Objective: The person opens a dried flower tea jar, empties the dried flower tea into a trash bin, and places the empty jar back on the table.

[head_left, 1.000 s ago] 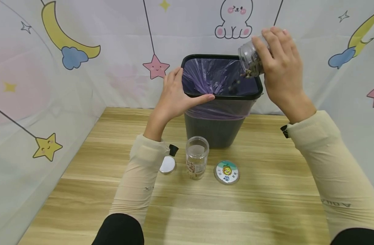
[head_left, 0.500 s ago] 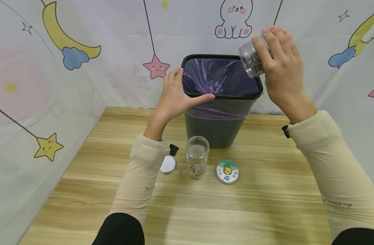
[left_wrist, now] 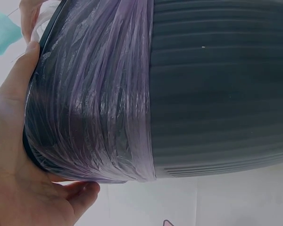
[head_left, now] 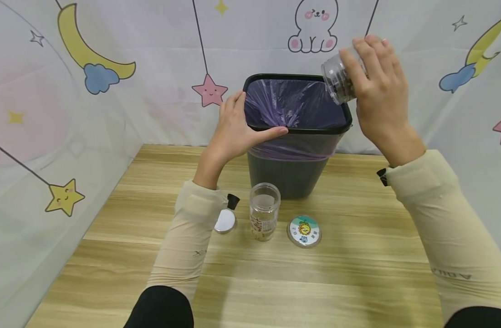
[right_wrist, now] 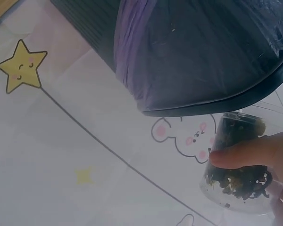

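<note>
My left hand [head_left: 233, 130] grips the rim of a dark trash bin [head_left: 283, 177], thumb along the front edge and fingers at the left side. A purple plastic liner [head_left: 293, 149] is folded over that rim. At the bin's right rear corner my right hand [head_left: 381, 89] holds a clear plastic jar [head_left: 336, 82], tilted with its mouth toward the bin's opening. Dark, dried-looking bits [right_wrist: 240, 183] lie inside the jar in the right wrist view. In the left wrist view the left thumb and fingers [left_wrist: 85, 200] reach around the lined rim.
A second clear jar [head_left: 263, 218], lidless, stands on the wooden table [head_left: 316, 282] in front of the bin. To its right lies a round lid [head_left: 304, 231] with a flower picture; to its left lies a white disc [head_left: 225, 221], partly behind the sleeve. Printed cloth [head_left: 164, 59] stands behind.
One second ago bits were falling from the tilted jar into the bin; now none are seen falling. The right hand has shifted only slightly, and the left hand stays on the rim.
</note>
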A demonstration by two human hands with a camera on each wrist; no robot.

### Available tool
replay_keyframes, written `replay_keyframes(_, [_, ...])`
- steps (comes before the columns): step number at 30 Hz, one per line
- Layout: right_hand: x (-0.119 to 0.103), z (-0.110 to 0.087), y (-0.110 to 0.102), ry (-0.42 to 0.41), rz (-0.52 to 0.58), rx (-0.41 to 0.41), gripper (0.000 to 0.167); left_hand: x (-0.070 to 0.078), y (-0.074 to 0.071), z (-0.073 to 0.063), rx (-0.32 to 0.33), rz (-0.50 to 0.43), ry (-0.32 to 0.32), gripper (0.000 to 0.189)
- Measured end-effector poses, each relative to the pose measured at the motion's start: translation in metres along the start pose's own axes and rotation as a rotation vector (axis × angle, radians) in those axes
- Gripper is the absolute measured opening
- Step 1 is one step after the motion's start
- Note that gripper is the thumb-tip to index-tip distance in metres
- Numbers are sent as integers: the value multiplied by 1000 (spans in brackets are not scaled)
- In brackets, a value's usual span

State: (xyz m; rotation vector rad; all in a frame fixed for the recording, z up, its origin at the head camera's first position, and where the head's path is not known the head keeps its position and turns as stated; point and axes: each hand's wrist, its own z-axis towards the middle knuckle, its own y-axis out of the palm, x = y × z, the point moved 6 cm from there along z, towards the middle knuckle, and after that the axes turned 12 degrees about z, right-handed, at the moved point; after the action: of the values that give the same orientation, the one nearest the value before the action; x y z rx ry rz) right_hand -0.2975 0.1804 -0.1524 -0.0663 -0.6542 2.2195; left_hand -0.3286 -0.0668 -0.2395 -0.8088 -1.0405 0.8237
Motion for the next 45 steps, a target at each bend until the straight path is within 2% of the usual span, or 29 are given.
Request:
replay_keyframes(15, [-1,-5,4,-34,-19,12,52,0,1,0,3,-3,-4,131])
replay_keyframes(24, [4,-10,3,-7,4,22,55,0,0,-1,2,-5,-6,132])
replay_keyframes(31, [0,-8,2,-5,5,28,51,0,1,0,1,-3,-1,131])
replay_keyframes(37, [-5,-5,0,-24,11,47,47,0,1,-1,1,-8,-4,132])
replay_keyframes(45, [-5,-5,3,-58,-9,42,50,0,0,0,2,-7,-5,131])
